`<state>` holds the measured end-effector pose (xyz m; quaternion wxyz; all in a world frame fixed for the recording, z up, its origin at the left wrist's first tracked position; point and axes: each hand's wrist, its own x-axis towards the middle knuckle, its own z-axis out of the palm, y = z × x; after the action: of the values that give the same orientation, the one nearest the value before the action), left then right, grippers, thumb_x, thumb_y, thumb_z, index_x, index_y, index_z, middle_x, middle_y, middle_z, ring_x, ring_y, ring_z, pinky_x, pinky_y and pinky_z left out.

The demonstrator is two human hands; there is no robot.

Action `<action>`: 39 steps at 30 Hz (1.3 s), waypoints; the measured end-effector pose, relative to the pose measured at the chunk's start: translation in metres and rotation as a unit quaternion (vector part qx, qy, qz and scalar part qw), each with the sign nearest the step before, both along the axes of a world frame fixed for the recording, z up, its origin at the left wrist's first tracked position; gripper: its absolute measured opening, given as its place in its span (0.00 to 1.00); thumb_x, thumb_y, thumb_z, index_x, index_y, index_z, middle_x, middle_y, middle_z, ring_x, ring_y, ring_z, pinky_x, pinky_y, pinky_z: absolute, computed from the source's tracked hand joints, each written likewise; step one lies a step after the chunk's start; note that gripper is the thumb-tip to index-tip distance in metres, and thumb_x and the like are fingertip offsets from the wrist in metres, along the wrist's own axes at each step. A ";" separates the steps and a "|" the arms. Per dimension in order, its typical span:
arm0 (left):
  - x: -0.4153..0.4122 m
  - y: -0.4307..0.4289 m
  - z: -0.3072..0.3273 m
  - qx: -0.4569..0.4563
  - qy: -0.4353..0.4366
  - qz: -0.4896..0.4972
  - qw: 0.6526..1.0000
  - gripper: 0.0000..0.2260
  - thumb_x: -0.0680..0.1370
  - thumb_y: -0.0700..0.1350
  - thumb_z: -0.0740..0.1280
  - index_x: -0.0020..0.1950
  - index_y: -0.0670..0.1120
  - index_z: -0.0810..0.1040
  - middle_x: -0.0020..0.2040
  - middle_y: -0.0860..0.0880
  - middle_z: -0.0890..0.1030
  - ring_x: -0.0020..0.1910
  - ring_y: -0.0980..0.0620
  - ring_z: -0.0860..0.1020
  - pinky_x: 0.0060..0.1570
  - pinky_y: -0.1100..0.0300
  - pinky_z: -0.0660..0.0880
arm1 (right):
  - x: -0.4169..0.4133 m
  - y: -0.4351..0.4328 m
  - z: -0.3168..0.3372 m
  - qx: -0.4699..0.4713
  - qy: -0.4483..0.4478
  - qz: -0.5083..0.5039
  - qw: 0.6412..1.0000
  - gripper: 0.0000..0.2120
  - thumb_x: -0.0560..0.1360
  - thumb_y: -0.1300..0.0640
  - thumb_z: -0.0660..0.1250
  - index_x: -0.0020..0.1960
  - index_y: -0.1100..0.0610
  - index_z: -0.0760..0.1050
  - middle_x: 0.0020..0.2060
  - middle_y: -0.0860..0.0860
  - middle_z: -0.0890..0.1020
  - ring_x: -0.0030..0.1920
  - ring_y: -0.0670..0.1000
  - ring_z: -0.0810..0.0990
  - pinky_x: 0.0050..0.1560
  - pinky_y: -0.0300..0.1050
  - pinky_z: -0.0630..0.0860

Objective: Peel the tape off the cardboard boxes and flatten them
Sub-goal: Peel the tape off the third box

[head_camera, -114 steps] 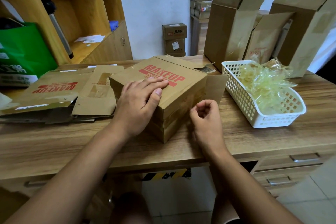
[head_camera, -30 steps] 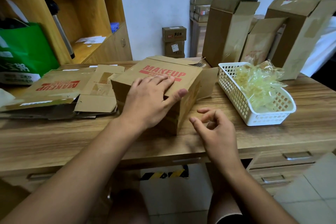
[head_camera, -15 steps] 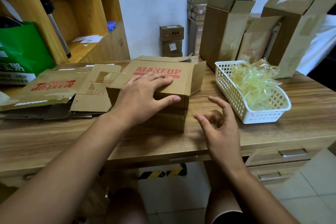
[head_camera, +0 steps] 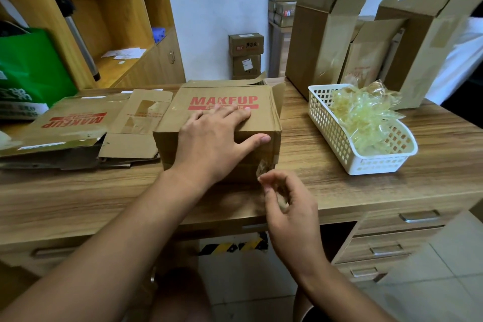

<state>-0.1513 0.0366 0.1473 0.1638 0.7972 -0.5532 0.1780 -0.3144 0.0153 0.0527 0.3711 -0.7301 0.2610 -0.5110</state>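
Peeling step. Left hand (head_camera: 214,144) lies flat, fingers straight, pinning the box (head_camera: 180,115). Right hand (head_camera: 286,208) grip pinches loose tape (head_camera: 262,168) at its 5 o'clock corner. Next, likely: a steady pull along the seam.

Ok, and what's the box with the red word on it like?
It is a brown cardboard box on the wooden desk, not yet flattened. MAKEUP is printed in red on its top. A flap stands open at its right side. The left hand rests flat on top, thumb down the front. The right hand seems to pinch clear tape at its front right corner.
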 end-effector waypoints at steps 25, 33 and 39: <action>0.008 0.012 -0.005 -0.013 -0.057 -0.026 0.998 0.29 0.80 0.67 0.55 0.80 0.58 0.61 0.78 0.58 0.65 0.76 0.56 0.64 0.72 0.56 0.62 | 0.011 -0.022 0.015 0.037 0.002 -0.066 0.997 0.16 0.77 0.68 0.71 0.43 0.48 0.73 0.54 0.43 0.69 0.43 0.40 0.78 0.45 0.28 0.75; -0.002 0.006 -0.004 -0.020 -0.053 -0.005 0.998 0.28 0.81 0.66 0.55 0.79 0.57 0.63 0.77 0.55 0.67 0.76 0.53 0.66 0.73 0.54 0.63 | 0.031 0.020 0.009 0.019 0.038 0.017 0.999 0.13 0.76 0.70 0.69 0.47 0.52 0.75 0.50 0.44 0.75 0.50 0.43 0.79 0.47 0.35 0.78; 0.003 0.006 0.010 0.014 -0.025 0.011 1.000 0.27 0.76 0.70 0.60 0.72 0.60 0.67 0.66 0.53 0.79 0.61 0.46 0.78 0.54 0.49 0.74 | 0.021 0.008 0.009 0.043 0.012 -0.005 0.999 0.12 0.75 0.63 0.74 0.48 0.50 0.74 0.47 0.48 0.75 0.44 0.45 0.78 0.40 0.30 0.73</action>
<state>-0.1480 0.0427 0.1572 0.1366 0.8007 -0.5506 0.1924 -0.2937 0.0229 0.0621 0.3963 -0.7180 0.2909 -0.4928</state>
